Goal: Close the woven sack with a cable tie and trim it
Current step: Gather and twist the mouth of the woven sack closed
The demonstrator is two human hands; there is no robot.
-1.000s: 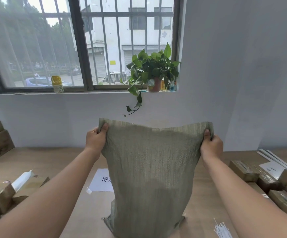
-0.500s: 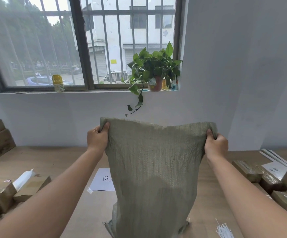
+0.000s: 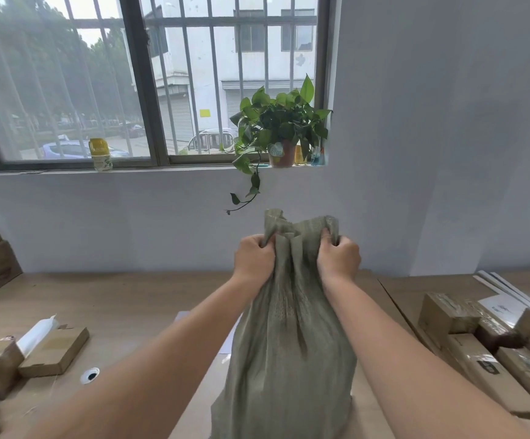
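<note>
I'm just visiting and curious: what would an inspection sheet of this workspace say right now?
Surface: wooden table, mostly bare in the middle.
Job's things: green woven sack standing upright, its mouth bunched together; no cable tie or cutter seen.
Clutter: cardboard boxes at left, taped boxes at right, a sheet of paper partly hidden behind the sack.
Grippers: left hand and right hand both clutch the sack's neck.
Cables: nothing seen.
Surroundings: barred window, potted plant and yellow jar on the sill.
</note>
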